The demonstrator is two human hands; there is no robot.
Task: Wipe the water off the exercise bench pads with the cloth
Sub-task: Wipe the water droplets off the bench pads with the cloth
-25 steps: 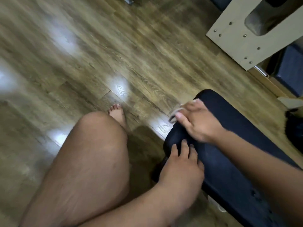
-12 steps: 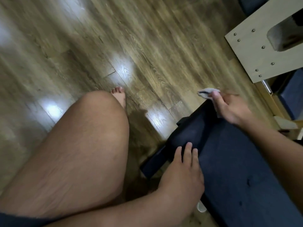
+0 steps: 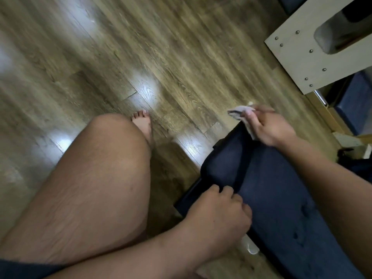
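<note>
**Cloth at the far end of the pad, drops waiting near the wrist**

- Right hand (image 3: 269, 125): thumb and fingers closed in a pinch on the cloth (image 3: 239, 114). The cloth is a small pale, bunched piece. Part of it sticks out past the fingertips and part is tucked under the palm.
- The cloth sits at the far tip of the dark blue bench pad (image 3: 271, 188), at or just over its end. I can't tell whether it is pressed to the pad or lifted off it.
- Left hand (image 3: 219, 216): fingers curled over the pad's side edge, close to a seam running across the pad. It holds nothing else. My read is that it grips there to brace the body and steady the bench while the other arm reaches.
- Water drops (image 3: 304, 210): dark beads on the pad under the right forearm, well short of the cloth, with more scattered nearer the body. This stretch looks unwiped.
- Bunching the cloth gives a firm wad to push with, but it covers only a narrow strip.
- Judgement: wiping is partway done. The next stroke likely needs to pull the cloth toward the body, over the beads.
- Left of the left hand: a bare knee (image 3: 104, 164), then a foot (image 3: 142, 122) on the wooden floor (image 3: 161, 57).
</note>
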